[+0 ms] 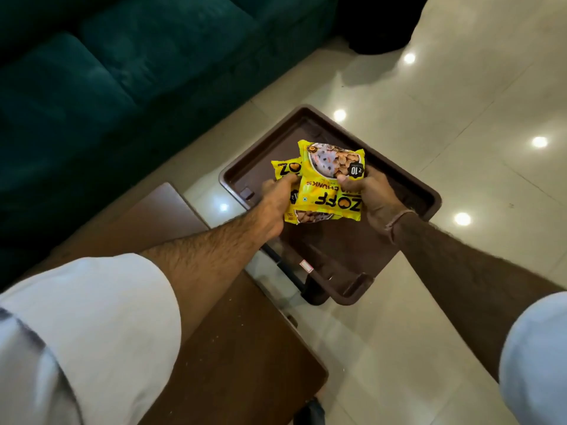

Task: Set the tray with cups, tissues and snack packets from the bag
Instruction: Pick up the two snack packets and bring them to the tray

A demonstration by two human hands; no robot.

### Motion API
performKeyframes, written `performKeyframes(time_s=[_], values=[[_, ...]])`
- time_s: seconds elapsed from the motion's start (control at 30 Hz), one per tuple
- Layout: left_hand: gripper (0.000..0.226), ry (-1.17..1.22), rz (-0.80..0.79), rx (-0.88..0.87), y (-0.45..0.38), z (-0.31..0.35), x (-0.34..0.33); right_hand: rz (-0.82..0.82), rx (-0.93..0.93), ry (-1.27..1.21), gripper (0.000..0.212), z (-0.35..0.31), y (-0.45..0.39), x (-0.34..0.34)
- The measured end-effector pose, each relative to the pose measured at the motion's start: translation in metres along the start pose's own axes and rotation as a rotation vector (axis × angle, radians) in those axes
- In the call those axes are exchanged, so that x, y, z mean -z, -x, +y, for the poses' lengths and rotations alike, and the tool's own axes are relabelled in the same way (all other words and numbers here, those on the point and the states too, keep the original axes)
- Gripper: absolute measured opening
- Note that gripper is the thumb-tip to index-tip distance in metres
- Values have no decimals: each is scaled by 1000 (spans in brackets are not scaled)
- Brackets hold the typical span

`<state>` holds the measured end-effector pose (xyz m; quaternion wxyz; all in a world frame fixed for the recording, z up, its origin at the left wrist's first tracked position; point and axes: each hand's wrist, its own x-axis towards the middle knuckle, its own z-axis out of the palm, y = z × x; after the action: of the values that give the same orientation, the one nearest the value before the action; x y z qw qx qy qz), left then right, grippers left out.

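Yellow plastic snack packets (329,185) sit stacked in our grasp above the brown rectangular plastic tray (408,191). Our left hand (273,207) and right hand (372,196) both pinch the packets, thumbs on top.

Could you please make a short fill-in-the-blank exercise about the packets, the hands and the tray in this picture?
1. The packets are ____ in colour.
2. The packets are held by ____ hands, the left hand and the right hand.
3. Below the packets is a brown ____ with a raised rim.
4. The sofa at the upper left is dark ____.

Missing words: yellow; both; tray; green
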<state>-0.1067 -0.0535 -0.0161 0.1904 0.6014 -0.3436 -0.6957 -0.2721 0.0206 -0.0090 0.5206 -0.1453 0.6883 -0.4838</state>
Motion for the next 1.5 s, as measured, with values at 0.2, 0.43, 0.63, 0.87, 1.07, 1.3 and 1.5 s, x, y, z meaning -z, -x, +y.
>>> performKeyframes(time_s=[0.2, 0.43, 0.63, 0.87, 1.07, 1.3, 1.5], values=[[15, 107, 125, -35, 22, 14, 86, -120, -22, -39, 49, -26, 26, -73], [42, 257, 200, -70, 71, 14, 215, -311, 12, -22, 45, -21, 77, -192], [35, 363, 269, -109, 125, 1, 327, -478, -4, 11, 49, -6, 129, -290], [50, 430, 432, -112, 192, -46, 457, -592, -69, 76, 51, 38, 201, -384], [33, 549, 592, -86, 248, -109, 552, -634, -136, 125, 44, 97, 249, -435], [35, 593, 762, -38, 303, -189, 628, -583, -149, 222, 41, 164, 283, -455], [28, 608, 870, 15, 341, -252, 666, -509, -132, 313, 39, 213, 298, -447]])
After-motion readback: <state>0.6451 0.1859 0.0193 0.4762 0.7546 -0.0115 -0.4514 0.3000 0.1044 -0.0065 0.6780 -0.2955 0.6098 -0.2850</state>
